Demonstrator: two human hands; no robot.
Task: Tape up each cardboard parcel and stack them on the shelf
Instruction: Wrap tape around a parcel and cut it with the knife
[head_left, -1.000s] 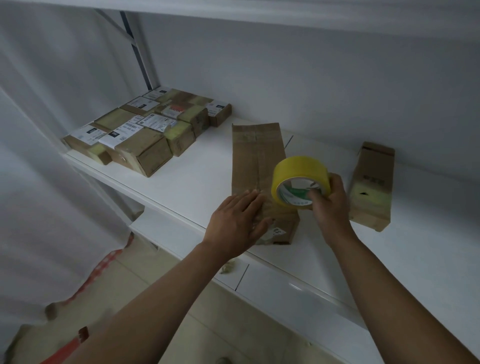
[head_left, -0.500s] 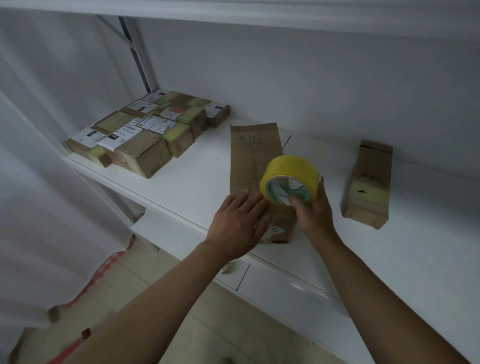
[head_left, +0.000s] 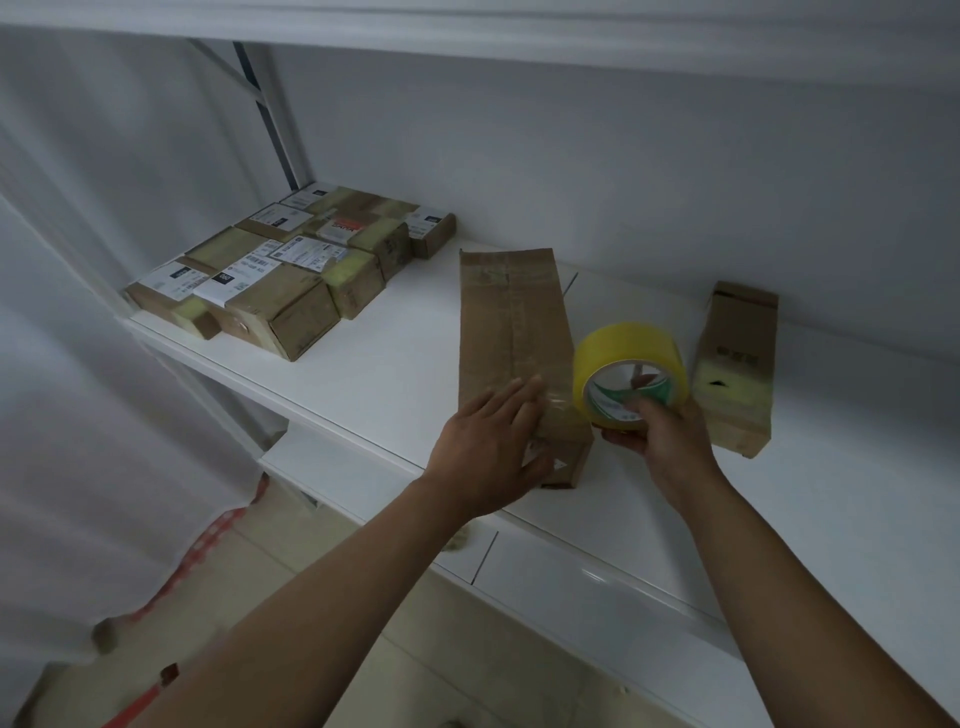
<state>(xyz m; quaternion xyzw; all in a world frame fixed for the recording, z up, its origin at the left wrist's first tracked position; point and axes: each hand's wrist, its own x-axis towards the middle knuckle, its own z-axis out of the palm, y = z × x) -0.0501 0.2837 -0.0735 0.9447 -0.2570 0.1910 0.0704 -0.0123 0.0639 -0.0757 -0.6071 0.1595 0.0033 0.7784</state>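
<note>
A long brown cardboard parcel (head_left: 511, 322) lies on the white shelf (head_left: 384, 374), its near end at the shelf's front edge. My left hand (head_left: 488, 452) rests flat on that near end, fingers straight. My right hand (head_left: 657, 441) grips a yellow tape roll (head_left: 628, 371), thumb inside the core, just right of the parcel. A short stretch of clear tape runs from the roll to the parcel's top near my left fingertips. A second upright-lying brown parcel (head_left: 737, 364) sits to the right of the roll.
Several taped, labelled parcels (head_left: 280, 275) are stacked at the shelf's back left by a metal upright (head_left: 270, 119). A white wall stands behind and another shelf board runs overhead. A lower shelf (head_left: 597, 577) and tiled floor show below.
My right hand has carried the tape roll to the right, off the parcel's top, drawing tape out. My left hand has stayed pressed on the parcel's near end.
</note>
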